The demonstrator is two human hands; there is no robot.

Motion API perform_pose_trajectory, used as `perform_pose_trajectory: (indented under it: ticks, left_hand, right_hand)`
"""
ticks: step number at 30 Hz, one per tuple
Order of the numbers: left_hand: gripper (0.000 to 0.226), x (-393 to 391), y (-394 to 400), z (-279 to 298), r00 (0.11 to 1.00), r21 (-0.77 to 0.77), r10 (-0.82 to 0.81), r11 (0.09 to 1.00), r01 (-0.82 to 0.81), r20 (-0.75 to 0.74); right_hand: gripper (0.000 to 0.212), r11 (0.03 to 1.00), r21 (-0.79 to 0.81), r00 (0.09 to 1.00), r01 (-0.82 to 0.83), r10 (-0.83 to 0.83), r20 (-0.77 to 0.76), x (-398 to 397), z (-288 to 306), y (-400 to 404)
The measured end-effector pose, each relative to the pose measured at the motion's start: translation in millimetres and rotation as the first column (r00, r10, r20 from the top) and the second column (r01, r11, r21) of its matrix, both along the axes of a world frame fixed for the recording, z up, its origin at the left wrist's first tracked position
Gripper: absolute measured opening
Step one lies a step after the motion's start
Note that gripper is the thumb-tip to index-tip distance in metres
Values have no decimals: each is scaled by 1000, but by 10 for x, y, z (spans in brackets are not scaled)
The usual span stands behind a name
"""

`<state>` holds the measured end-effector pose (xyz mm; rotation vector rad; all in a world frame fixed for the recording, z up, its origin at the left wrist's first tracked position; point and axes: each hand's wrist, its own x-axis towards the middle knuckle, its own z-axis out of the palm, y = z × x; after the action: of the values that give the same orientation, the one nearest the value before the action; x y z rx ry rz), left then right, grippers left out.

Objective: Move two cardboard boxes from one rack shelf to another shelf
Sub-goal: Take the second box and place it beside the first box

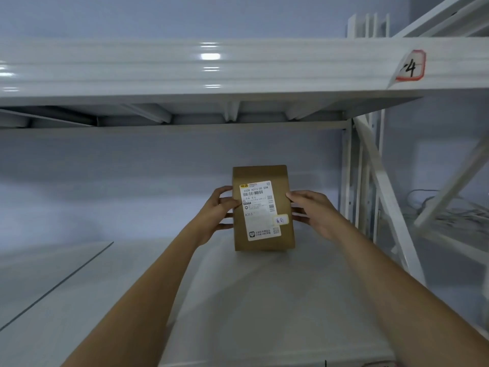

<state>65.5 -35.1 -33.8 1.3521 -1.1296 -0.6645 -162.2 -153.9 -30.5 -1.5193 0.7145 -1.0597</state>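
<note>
Cardboard box [262, 207] between both hands

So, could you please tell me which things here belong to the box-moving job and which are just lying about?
Part of the job:
- cardboard box, upright, held on both sides
- left hand
- right hand
- shelf under the box

Just lying about:
- tag marked 4 on the upper beam
- cables behind the rack, at right
</note>
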Motion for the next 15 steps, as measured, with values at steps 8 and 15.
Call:
perform_pose_trajectory:
  ticks: [8, 15]
  left_hand:
    - [53, 181, -21, -108, 994, 106, -110, 988, 108, 8]
    - [59, 190, -38, -164, 987, 123, -150, 980, 156, -54]
  right_hand:
    - [43, 984, 74, 982, -161, 167, -88, -19, -141, -64]
    - [55, 967, 77, 958, -241, 250, -140, -22, -193, -8]
